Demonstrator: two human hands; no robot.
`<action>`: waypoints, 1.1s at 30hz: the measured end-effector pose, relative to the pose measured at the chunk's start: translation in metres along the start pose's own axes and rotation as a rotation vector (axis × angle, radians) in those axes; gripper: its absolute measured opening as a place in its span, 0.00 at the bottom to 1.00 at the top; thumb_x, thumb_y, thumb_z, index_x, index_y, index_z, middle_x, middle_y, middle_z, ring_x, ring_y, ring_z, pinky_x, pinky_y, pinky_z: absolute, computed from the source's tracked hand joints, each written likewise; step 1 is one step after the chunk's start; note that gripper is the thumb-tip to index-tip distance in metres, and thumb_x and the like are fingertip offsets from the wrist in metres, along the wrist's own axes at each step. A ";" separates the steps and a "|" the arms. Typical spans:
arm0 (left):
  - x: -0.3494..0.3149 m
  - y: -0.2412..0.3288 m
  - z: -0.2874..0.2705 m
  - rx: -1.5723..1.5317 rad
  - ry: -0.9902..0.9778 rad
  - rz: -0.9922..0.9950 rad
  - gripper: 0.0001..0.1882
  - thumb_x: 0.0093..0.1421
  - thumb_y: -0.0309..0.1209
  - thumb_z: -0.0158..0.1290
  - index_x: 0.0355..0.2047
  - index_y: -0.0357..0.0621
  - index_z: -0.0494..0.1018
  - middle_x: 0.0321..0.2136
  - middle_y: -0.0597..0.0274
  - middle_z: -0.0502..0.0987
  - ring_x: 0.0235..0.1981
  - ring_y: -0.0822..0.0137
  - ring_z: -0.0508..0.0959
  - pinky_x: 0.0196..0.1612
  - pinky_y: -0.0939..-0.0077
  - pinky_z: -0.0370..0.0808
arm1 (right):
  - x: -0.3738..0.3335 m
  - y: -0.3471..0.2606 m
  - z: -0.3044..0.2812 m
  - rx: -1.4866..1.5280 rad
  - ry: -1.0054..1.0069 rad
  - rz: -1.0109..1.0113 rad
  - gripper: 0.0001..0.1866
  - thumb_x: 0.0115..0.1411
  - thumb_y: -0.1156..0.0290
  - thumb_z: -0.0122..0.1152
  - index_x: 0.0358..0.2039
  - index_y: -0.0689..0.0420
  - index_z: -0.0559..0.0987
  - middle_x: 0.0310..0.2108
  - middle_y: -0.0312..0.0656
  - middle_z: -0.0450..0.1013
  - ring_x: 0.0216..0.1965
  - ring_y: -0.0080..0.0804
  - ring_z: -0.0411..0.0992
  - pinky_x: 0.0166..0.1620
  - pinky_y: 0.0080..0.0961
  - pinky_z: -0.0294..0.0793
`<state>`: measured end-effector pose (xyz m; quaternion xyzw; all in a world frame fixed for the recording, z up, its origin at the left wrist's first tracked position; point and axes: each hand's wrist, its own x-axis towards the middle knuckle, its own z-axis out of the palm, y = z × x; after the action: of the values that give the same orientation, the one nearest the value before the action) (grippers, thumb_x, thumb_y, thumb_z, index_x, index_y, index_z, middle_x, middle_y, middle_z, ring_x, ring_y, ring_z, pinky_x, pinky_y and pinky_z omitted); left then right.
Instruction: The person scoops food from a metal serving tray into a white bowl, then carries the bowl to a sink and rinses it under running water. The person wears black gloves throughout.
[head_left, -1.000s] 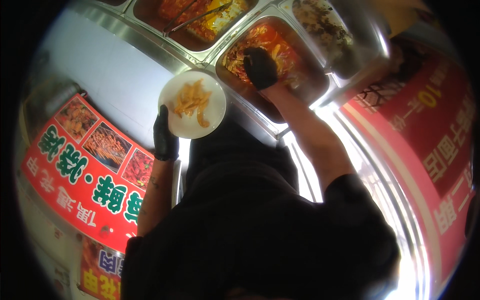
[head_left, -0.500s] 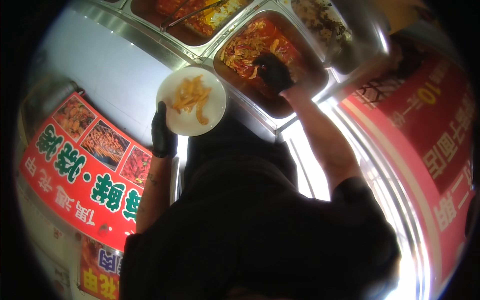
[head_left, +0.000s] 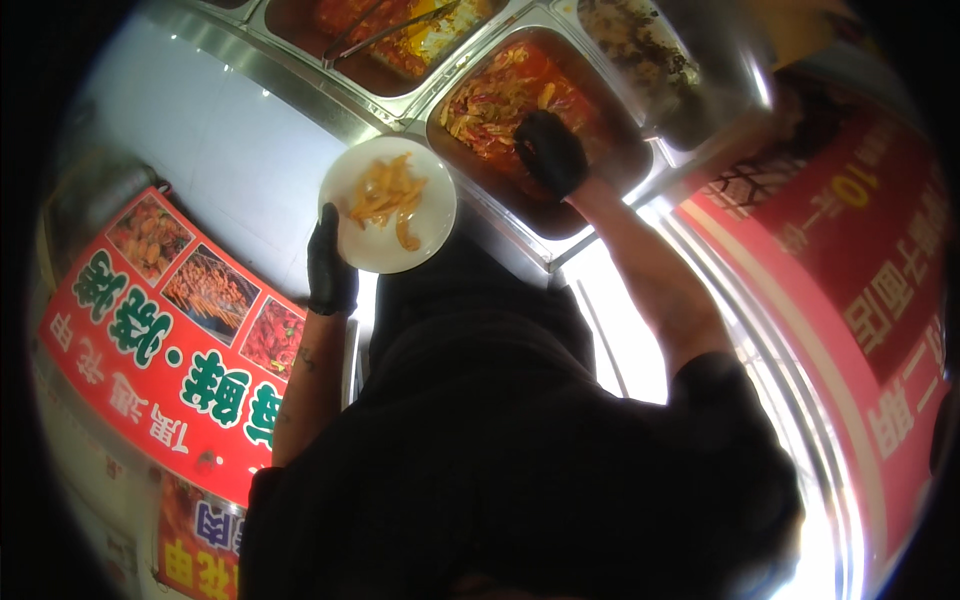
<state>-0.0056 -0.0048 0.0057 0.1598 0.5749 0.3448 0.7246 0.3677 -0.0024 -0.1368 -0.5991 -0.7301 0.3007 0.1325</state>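
My left hand point(head_left: 328, 262), in a black glove, grips the left edge of a round white plate point(head_left: 431, 236). Several yellowish-brown food strips point(head_left: 388, 190) lie on the plate. My right hand point(head_left: 551, 152), also gloved in black, is over a steel pan point(head_left: 641, 160) of reddish, saucy food point(head_left: 487, 112). Its fingers are curled with the back of the hand toward me. A pale strip shows just beyond the fingertips; whether they pinch it is hidden.
To the upper left stands another pan with red and yellow food point(head_left: 400, 50) and metal tongs point(head_left: 390, 33). A pan of dark bits point(head_left: 650, 45) is at the upper right. Red printed banners point(head_left: 180, 340) flank both sides, and a pale counter point(head_left: 220, 120) lies left.
My right hand has lifted slightly and turned over the pan, its fingers less deep in the food. The plate in my left hand has shifted a little to the right.
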 end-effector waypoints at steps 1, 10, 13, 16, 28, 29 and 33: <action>0.001 0.000 0.001 0.014 -0.004 0.002 0.31 0.80 0.46 0.45 0.72 0.32 0.62 0.66 0.52 0.72 0.66 0.62 0.71 0.70 0.64 0.67 | -0.001 -0.004 -0.002 0.061 0.060 0.065 0.05 0.65 0.71 0.62 0.38 0.56 0.82 0.45 0.54 0.78 0.48 0.54 0.77 0.50 0.48 0.79; 0.021 -0.010 0.024 0.107 -0.011 0.014 0.31 0.80 0.47 0.45 0.69 0.30 0.67 0.60 0.52 0.77 0.60 0.65 0.76 0.63 0.67 0.73 | 0.015 -0.092 -0.069 0.361 0.371 -0.103 0.12 0.63 0.73 0.66 0.47 0.60 0.80 0.42 0.52 0.78 0.44 0.54 0.78 0.49 0.46 0.79; 0.029 -0.016 0.028 0.196 -0.067 0.037 0.30 0.81 0.46 0.44 0.68 0.30 0.67 0.60 0.53 0.77 0.59 0.67 0.77 0.63 0.68 0.74 | 0.020 -0.136 -0.077 0.375 0.297 -0.348 0.17 0.60 0.71 0.67 0.50 0.58 0.80 0.44 0.51 0.77 0.46 0.55 0.77 0.50 0.47 0.78; 0.036 -0.021 0.030 0.010 -0.074 -0.010 0.30 0.81 0.46 0.44 0.68 0.31 0.67 0.60 0.53 0.77 0.59 0.66 0.77 0.63 0.68 0.74 | 0.015 -0.169 -0.073 0.412 0.201 -0.404 0.25 0.54 0.67 0.68 0.54 0.59 0.80 0.48 0.52 0.77 0.51 0.54 0.77 0.53 0.47 0.78; 0.013 -0.003 0.001 0.096 0.007 0.024 0.35 0.82 0.52 0.34 0.73 0.33 0.60 0.66 0.50 0.72 0.66 0.61 0.72 0.71 0.63 0.67 | 0.060 -0.059 -0.007 0.173 0.034 -0.046 0.17 0.65 0.74 0.61 0.53 0.53 0.84 0.56 0.53 0.78 0.57 0.56 0.75 0.60 0.48 0.76; 0.010 -0.002 -0.001 0.077 0.014 0.019 0.34 0.82 0.50 0.37 0.73 0.33 0.60 0.67 0.50 0.71 0.67 0.60 0.71 0.71 0.63 0.67 | 0.065 -0.052 0.007 0.095 -0.080 -0.048 0.18 0.64 0.75 0.62 0.54 0.51 0.84 0.59 0.51 0.76 0.60 0.55 0.74 0.62 0.48 0.75; 0.005 0.001 -0.007 0.139 0.016 0.056 0.35 0.82 0.50 0.38 0.73 0.32 0.59 0.68 0.50 0.70 0.68 0.60 0.70 0.72 0.62 0.65 | 0.071 -0.045 0.039 -0.167 -0.113 -0.181 0.21 0.63 0.73 0.61 0.57 0.48 0.84 0.66 0.48 0.72 0.69 0.57 0.65 0.70 0.52 0.66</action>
<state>-0.0124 -0.0012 0.0006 0.2229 0.5986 0.3253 0.6973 0.2931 0.0502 -0.1525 -0.5219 -0.8099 0.2592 0.0673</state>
